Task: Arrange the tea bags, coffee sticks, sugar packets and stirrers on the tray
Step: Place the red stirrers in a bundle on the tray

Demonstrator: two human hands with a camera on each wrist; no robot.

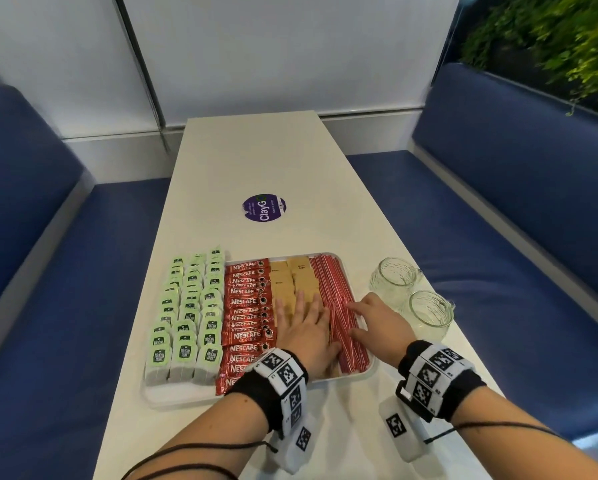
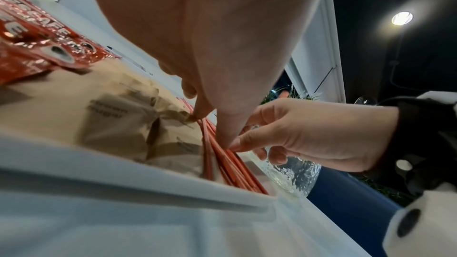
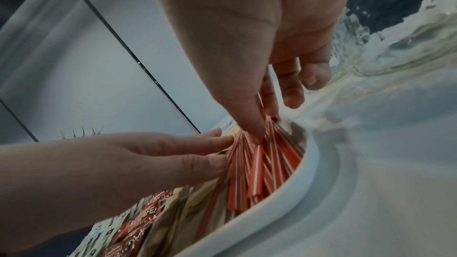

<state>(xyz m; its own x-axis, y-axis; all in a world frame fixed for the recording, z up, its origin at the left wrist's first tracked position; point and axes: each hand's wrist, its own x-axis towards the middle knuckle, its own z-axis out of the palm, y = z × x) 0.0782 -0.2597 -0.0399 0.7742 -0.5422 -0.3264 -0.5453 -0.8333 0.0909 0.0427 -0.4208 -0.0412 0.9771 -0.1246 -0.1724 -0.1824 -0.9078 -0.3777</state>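
Observation:
A white tray (image 1: 172, 398) holds green tea bags (image 1: 190, 313) at its left, then red coffee sticks (image 1: 247, 313), brown sugar packets (image 1: 297, 278) and red-and-white stirrers (image 1: 332, 282) along its right side. My left hand (image 1: 308, 323) lies flat on the near sugar packets, fingers straight, its thumb against the stirrers' left edge. My right hand (image 1: 370, 320) rests on the stirrers with fingers spread. In the left wrist view the left fingertips (image 2: 197, 112) touch the stirrers (image 2: 222, 163) beside the sugar packets (image 2: 111, 120). In the right wrist view the right thumb (image 3: 249, 120) presses on the stirrers (image 3: 267, 163).
Two clear glass cups (image 1: 392, 280) (image 1: 429, 315) stand just right of the tray, close to my right hand. A round purple sticker (image 1: 263, 207) lies on the white table beyond the tray. Blue benches (image 1: 515, 237) flank the table.

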